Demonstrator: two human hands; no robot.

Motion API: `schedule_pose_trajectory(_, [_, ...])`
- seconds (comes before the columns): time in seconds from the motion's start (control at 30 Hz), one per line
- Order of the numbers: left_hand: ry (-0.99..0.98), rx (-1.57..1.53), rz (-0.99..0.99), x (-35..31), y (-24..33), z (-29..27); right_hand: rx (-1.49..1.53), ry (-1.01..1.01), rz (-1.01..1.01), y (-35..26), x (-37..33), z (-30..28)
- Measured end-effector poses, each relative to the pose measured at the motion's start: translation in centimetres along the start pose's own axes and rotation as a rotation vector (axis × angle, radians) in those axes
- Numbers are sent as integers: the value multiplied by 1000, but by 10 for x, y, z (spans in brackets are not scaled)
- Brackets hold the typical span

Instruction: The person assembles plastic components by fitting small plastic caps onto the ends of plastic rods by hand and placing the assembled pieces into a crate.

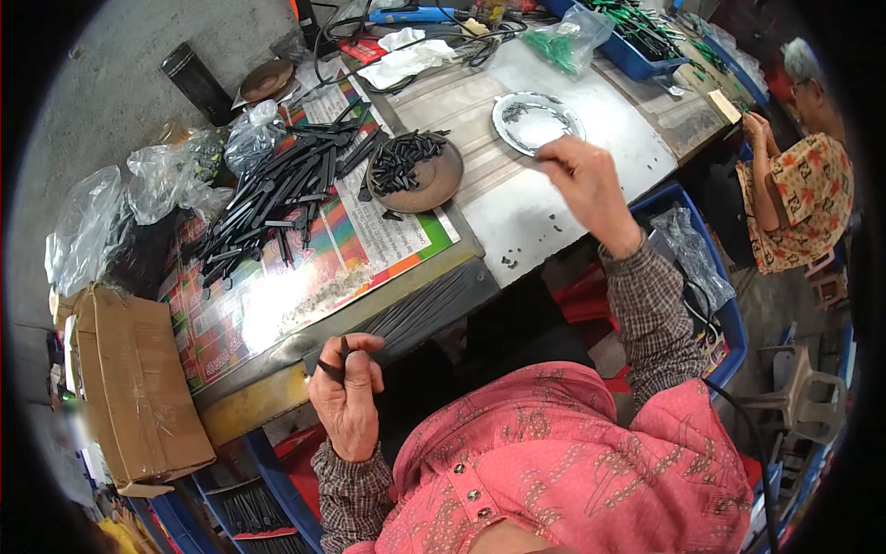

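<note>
The person's left hand [347, 399] pinches a slender, dark black piece [330, 371] near the table [628, 120] edge, while the right hand [591, 192], fingers bent, grip unclear, is beside a round white dish [519, 138].

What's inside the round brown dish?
Short black pieces, heaped toward the left and far side of the dish; bare brown surface shows at right. Dish bottom under the heap, and any buried pieces: covered.
</note>
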State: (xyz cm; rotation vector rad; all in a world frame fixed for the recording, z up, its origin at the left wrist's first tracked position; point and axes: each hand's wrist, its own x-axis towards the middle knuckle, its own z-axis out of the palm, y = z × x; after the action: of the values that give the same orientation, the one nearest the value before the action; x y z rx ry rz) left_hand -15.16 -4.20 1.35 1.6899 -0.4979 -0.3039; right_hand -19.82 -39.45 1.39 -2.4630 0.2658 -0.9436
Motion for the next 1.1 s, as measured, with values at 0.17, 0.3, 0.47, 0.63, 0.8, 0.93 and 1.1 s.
schedule_pose_trajectory(0.17, [64, -128, 99, 5, -13, 8, -344, -61, -14, 45, 15, -10])
schedule_pose_trajectory(0.3, [17, -175, -28, 7, -7, 7, -464, -88, -114, 63, 21, -7])
schedule_pose_trajectory(0.47, [85, -66, -47, 6, -6, -2, -672, -178, -202, 67, 27, -2])
schedule_pose_trajectory(0.63, [118, 18, 14, 10, -12, -9, -680, -168, -255, 71, 32, 4])
schedule_pose_trajectory(0.8, [141, 68, -36, 15, -10, -14, -585, -163, -292, 86, 40, 8])
schedule_pose_trajectory(0.93, [159, 407, 147, 33, -13, -23, -668, -198, -246, 93, 42, 3])
schedule_pose_trajectory(1.1, [245, 648, 193, 61, -12, -55, -651, -186, -173, 88, 44, 11])
